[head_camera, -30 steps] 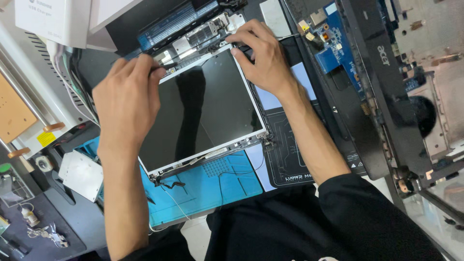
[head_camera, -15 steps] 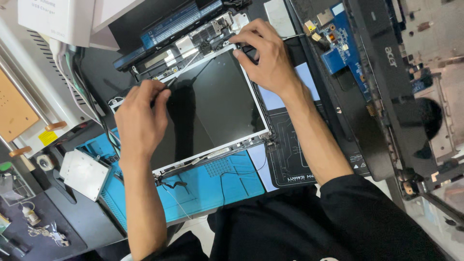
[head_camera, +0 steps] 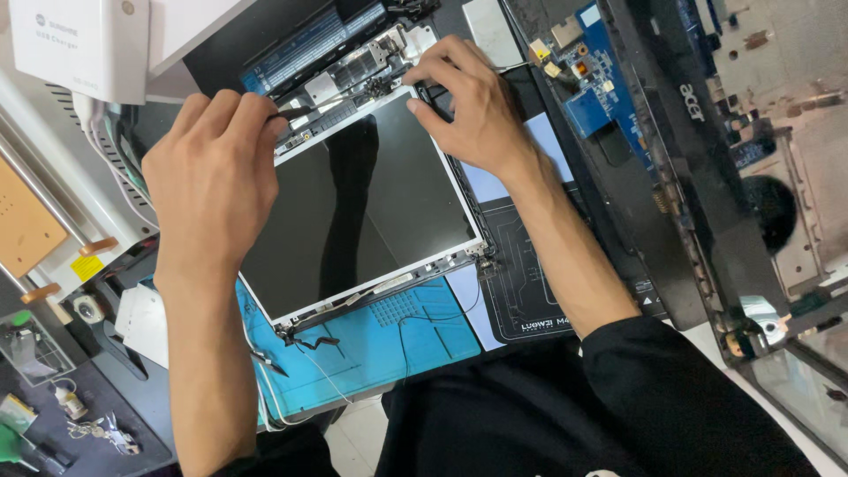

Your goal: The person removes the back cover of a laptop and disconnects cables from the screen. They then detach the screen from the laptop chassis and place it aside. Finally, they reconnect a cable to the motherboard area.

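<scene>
A white box (head_camera: 84, 44) sits at the bench's far left corner. The left hand (head_camera: 212, 168) pinches a thin black tool (head_camera: 296, 112) at the screen (head_camera: 353, 199) top edge. The right hand (head_camera: 468, 110) presses open fingers on the screen's top right corner. A blue board (head_camera: 601, 88) lies right.

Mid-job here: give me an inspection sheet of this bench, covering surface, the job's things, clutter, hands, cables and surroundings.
Surface: blue work mat under the panel, black mat beside it.
Job's things: bare laptop screen panel lying flat, glass dark; hinge end exposed.
Clutter: opened laptop base with blue circuit board; small tools.
Hands: left hand pinches a thin dark tool at the panel's far edge; right hand rests on its far corner.
Cables: thin wires trail from the panel's near edge.
Surroundings: white box.
</scene>
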